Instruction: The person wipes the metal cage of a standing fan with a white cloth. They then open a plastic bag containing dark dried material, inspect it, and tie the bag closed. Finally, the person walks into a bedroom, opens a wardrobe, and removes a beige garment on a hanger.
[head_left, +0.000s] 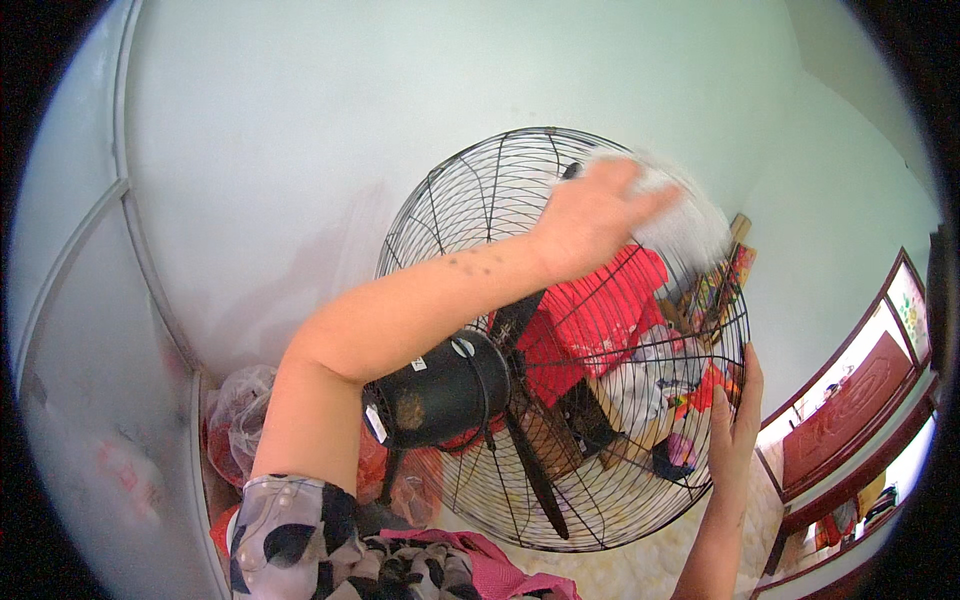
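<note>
A large black fan with a round wire guard (442, 202) fills the middle of the view. Its black motor housing (431, 394) faces me, and a dark fan blade (536, 472) shows through the wires. Reaching across the guard, my left hand (592, 214) presses a white cloth (686, 214) against the upper right of the wires. Hand and cloth are blurred, and part of the cloth lies under the fingers. My right hand (735, 427) grips the guard's rim at the right, thumb on the near side.
Behind the guard lie red fabric or bags (600, 315), a whitish plastic bag (637, 390) and a cardboard box (637, 450). Plastic bags (244, 416) sit at the left by a metal-framed panel (97, 360). A pale wall (300, 112) stands behind; a dark red door (847, 412) is at right.
</note>
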